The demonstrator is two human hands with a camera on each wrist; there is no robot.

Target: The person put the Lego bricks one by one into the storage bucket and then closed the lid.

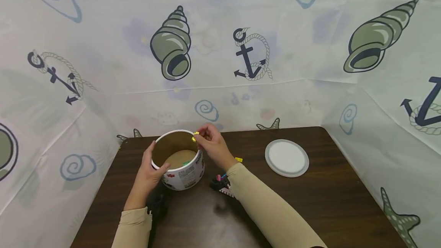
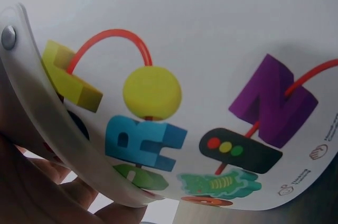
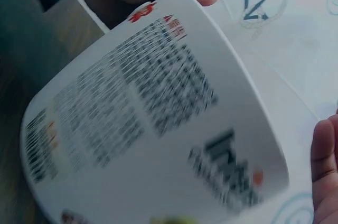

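A round white tub [image 1: 187, 179] with printed sides is held tilted over the table, its open top showing a brown inside. A small green piece [image 1: 186, 163] lies at its bottom. My left hand [image 1: 147, 173] grips the tub's left rim, thumb over the near edge. At the right rim my right hand [image 1: 214, 146] pinches a small yellow piece [image 1: 195, 137] between thumb and fingertips. In the left wrist view, letter and bead pictures cover the tub's wall, and a white strap handle [image 2: 79, 145] runs along it. Printed text fills the wall in the right wrist view.
A white round lid [image 1: 287, 158] lies on the dark wooden table [image 1: 337, 194] to the right. Near my right sleeve are a yellow piece [image 1: 239, 159] and a dark object with pink and blue bits [image 1: 220, 183]. Patterned cloth [image 1: 220, 49] walls the table's back and sides.
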